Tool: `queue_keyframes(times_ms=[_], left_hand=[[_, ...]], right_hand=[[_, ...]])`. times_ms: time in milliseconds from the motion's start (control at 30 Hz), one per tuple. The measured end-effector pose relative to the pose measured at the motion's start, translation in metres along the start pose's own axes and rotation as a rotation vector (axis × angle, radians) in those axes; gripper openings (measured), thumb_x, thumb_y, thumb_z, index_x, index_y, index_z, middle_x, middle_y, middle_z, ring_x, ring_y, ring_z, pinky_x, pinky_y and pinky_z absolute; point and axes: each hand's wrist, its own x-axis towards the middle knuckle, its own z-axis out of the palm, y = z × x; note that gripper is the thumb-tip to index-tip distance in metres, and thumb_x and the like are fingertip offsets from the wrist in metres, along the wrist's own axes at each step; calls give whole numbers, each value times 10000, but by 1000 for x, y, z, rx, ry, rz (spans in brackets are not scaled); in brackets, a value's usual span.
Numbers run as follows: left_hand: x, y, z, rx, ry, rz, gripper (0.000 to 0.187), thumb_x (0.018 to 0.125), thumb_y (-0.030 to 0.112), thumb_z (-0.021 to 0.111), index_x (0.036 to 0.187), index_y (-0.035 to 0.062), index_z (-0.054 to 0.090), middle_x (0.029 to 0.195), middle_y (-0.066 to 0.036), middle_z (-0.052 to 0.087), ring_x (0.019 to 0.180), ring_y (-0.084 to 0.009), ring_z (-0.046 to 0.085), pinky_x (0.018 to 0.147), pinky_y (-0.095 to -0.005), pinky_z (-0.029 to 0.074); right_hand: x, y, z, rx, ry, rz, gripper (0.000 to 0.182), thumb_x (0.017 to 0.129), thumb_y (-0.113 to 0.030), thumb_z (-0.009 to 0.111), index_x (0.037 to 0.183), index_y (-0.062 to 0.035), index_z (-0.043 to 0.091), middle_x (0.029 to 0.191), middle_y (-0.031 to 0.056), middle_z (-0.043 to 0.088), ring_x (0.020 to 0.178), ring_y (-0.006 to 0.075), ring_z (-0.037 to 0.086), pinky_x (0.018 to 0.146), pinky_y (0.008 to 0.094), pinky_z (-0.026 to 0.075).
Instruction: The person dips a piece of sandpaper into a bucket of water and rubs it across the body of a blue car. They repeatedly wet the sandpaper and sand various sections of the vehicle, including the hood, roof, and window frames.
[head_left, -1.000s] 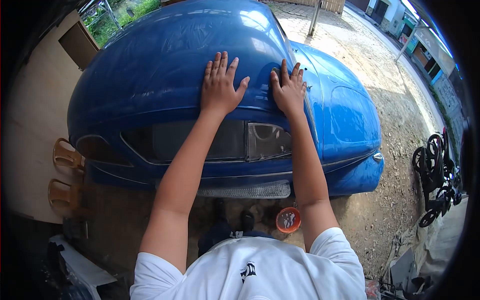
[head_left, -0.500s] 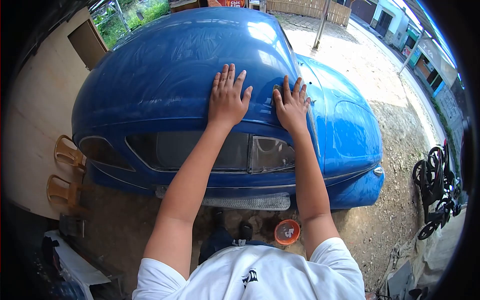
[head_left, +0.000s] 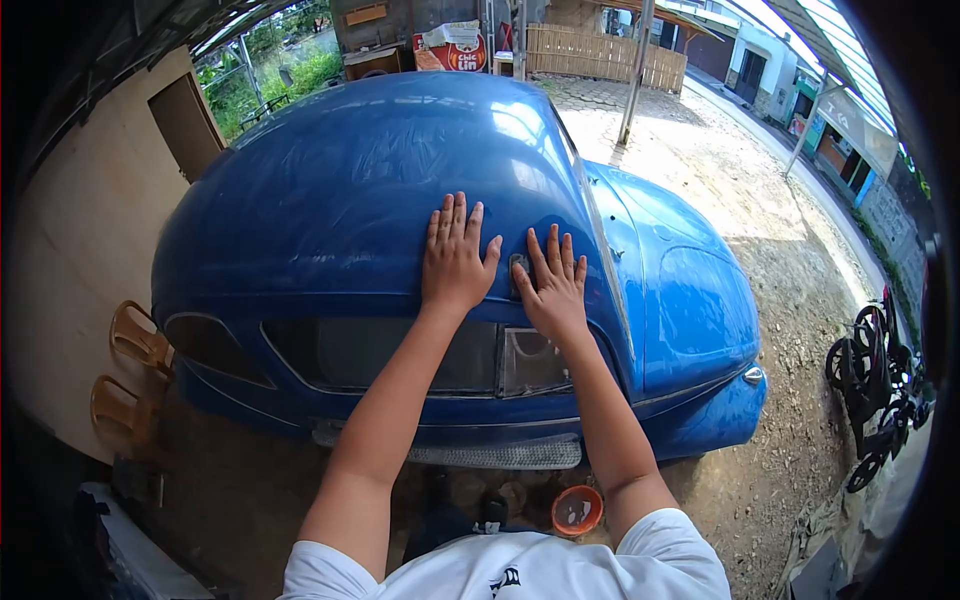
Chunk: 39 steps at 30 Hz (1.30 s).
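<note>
A blue rounded car with a streaked, wet-looking roof fills the middle of the view. My left hand lies flat on the roof near its side edge, fingers stretched out and nothing visible in it. To its right, my right hand presses on the roof close to the windscreen, fingers spread. A small dark pad sticks out beside the thumb, held under that hand; the palm hides the rest. Below both hands runs the car's side window.
An orange bucket with liquid stands on the ground by my feet. Two brown plastic chairs are at the left by a pale wall. A motorcycle is parked at the right. A metal post rises beyond the car.
My right hand has moved left and nearer to the roof's side edge, the dark pad going with it. My left hand stays at about the same spot. The view has tilted up.
</note>
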Motion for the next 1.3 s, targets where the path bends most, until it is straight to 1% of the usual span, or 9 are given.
queue_keyframes(times_ms=[67, 100, 267, 533, 667, 700, 733, 967, 1300], left_hand=[[0, 1, 0, 8, -18, -5, 649, 1085, 479, 437, 1594, 77, 412, 1679, -205, 333, 1597, -322, 231, 1316, -467, 142], [2, 0, 0, 15, -16, -2, 650, 1085, 482, 434, 1596, 81, 407, 1683, -201, 328, 1597, -321, 229, 1316, -465, 141], [-1, 1, -3, 15, -28, 0, 656, 1086, 492, 419, 1604, 91, 395, 1698, -183, 304, 1603, -310, 216, 1316, -456, 138], [4, -3, 5, 135, -93, 48, 720, 1049, 532, 459, 1612, 92, 373, 1661, -227, 339, 1582, -352, 251, 1308, -485, 143], [40, -15, 6, 67, -164, 149, 800, 1012, 603, 474, 1621, 99, 355, 1672, -224, 321, 1593, -343, 226, 1310, -483, 127], [53, -17, 6, 73, -215, 149, 870, 992, 690, 451, 1638, 119, 336, 1691, -212, 293, 1605, -326, 199, 1314, -478, 110], [65, -16, 7, 79, -253, 141, 884, 988, 710, 439, 1644, 128, 327, 1700, -202, 280, 1608, -317, 189, 1316, -472, 107], [144, -22, 25, 99, -451, 52, 916, 974, 777, 397, 1657, 172, 316, 1733, -145, 232, 1622, -273, 148, 1322, -437, 102], [173, -29, 51, 83, -437, 22, 830, 1013, 725, 372, 1650, 195, 339, 1733, -139, 235, 1622, -285, 141, 1319, -452, 113]], right_hand=[[29, 2, 6, -42, 115, 71, 663, 1074, -596, 362, 1661, -291, 323, 1746, 147, 196, 1623, 351, 123, 1285, 571, 38], [48, 6, 5, -38, 150, 75, 656, 1073, -595, 356, 1648, -280, 358, 1728, 165, 246, 1603, 373, 199, 1275, 594, 88], [100, 18, -4, -37, 43, 158, 662, 1073, -602, 340, 1641, -264, 373, 1719, 177, 263, 1591, 387, 232, 1273, 580, 140], [-10, 30, -2, -9, 76, 34, 674, 1072, -579, 403, 1666, -276, 310, 1749, 167, 167, 1616, 398, 108, 1279, 589, 55], [-15, 28, -7, 25, 25, 60, 668, 1075, -575, 400, 1667, -280, 308, 1757, 157, 138, 1625, 384, 55, 1276, 597, 20], [-10, 26, -9, 19, 16, 72, 668, 1076, -576, 399, 1667, -280, 308, 1757, 156, 137, 1625, 383, 52, 1275, 602, 19], [-5, 25, -11, 12, 5, 85, 667, 1076, -576, 398, 1667, -281, 308, 1758, 155, 135, 1626, 382, 49, 1273, 606, 17], [79, 30, -11, -7, -5, 68, 679, 1073, -586, 366, 1661, -250, 326, 1728, 208, 211, 1600, 418, 176, 1262, 624, 109], [226, 51, 4, 128, -277, 187, 747, 1051, -670, 309, 1678, -267, 263, 1749, 189, 139, 1614, 419, 97, 1265, 629, 115]])
